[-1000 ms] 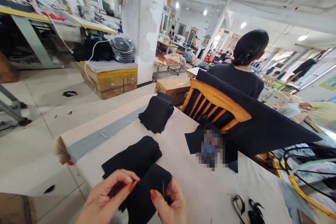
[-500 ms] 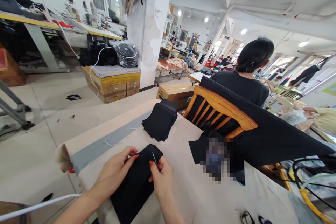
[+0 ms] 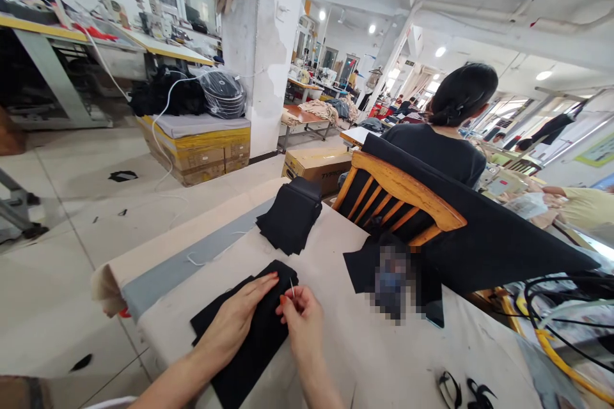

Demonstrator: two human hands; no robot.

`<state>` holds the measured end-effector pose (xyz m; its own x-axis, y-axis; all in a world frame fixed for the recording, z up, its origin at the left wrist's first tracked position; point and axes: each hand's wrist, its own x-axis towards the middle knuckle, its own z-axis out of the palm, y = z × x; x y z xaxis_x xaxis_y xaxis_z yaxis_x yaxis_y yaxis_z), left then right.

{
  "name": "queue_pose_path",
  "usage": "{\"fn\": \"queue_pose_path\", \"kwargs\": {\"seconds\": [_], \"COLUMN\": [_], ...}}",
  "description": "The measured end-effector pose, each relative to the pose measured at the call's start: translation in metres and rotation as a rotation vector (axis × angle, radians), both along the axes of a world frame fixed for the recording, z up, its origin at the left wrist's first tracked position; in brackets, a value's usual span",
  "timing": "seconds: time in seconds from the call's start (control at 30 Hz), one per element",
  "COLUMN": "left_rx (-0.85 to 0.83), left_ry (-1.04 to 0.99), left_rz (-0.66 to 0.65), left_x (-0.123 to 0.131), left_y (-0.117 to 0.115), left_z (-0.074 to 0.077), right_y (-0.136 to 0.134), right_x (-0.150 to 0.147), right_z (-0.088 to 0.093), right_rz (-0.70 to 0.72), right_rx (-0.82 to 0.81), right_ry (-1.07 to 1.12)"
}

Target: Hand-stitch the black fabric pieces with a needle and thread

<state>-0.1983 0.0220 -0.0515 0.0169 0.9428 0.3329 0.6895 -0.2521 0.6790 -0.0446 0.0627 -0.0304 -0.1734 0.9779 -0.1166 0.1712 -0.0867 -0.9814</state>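
Note:
Black fabric pieces lie on the cloth-covered table in front of me, one edge sticking out to the left. My left hand rests flat on them, fingers stretched out together toward the far end. Along the right edge of the fabric, my right hand pinches a thin silver needle-like tool, its point upward near the far right corner. Its lower part is hidden in my fingers. Just beyond sits a stack of black fabric pieces, apart from both hands.
Right of the stack are more black cloth, a blurred patch and a phone. Black loop-shaped items lie at the near right. A wooden chair with a seated person stands against the far side; cables hang at right.
My left hand has gone from pinching the fabric edge to lying flat on top. Another black edge now shows at left. My right hand moved slightly right with the tool.

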Motion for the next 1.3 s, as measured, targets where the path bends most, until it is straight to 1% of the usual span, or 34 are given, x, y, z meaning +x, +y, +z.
{"fn": "queue_pose_path", "kwargs": {"seconds": [0.1, 0.2, 0.3, 0.43, 0.57, 0.67, 0.73, 0.83, 0.97, 1.03, 1.1, 1.2, 1.3], "left_rx": [-0.014, -0.026, -0.034, -0.036, -0.045, -0.050, -0.051, -0.048, -0.037, -0.027, -0.018, -0.009, 0.004], "left_ry": [-0.013, -0.029, -0.050, -0.077, -0.091, -0.098, -0.101, -0.105, -0.109, -0.112, -0.114, -0.112, -0.097], "left_rz": [-0.005, -0.003, -0.003, -0.023, -0.014, -0.009, -0.010, -0.014, -0.034, -0.043, -0.044, -0.039, -0.039], "left_x": [-0.001, 0.001, 0.001, -0.002, -0.003, -0.003, -0.003, -0.004, -0.005, -0.005, -0.004, -0.003, -0.003], "left_y": [-0.001, -0.002, -0.003, -0.002, -0.001, 0.000, 0.000, 0.000, 0.000, -0.001, -0.001, -0.001, -0.002], "left_z": [0.000, 0.003, 0.004, 0.004, 0.005, 0.005, 0.005, 0.004, 0.002, 0.002, 0.002, 0.004, 0.003], "right_y": [-0.021, -0.035, -0.040, -0.039, -0.036, -0.035, -0.037, -0.043, -0.047, -0.044, -0.039, -0.033, -0.032], "right_x": [0.006, 0.004, -0.003, -0.005, -0.007, -0.010, -0.012, -0.012, -0.014, -0.016, -0.018, -0.021, -0.021], "right_z": [0.001, 0.002, 0.002, 0.001, 0.000, 0.000, -0.001, -0.001, 0.002, 0.005, 0.009, 0.014, 0.014], "right_rz": [-0.017, -0.011, -0.019, -0.036, -0.003, -0.040, -0.043, -0.008, -0.024, -0.025, -0.024, -0.036, -0.033], "right_rx": [0.119, 0.275, 0.423, 0.542, 0.584, 0.582, 0.582, 0.608, 0.724, 0.802, 0.847, 0.813, 0.789], "right_ry": [-0.068, -0.248, -0.454, -0.493, -0.500, -0.494, -0.505, -0.526, -0.551, -0.594, -0.632, -0.679, -0.710]}}
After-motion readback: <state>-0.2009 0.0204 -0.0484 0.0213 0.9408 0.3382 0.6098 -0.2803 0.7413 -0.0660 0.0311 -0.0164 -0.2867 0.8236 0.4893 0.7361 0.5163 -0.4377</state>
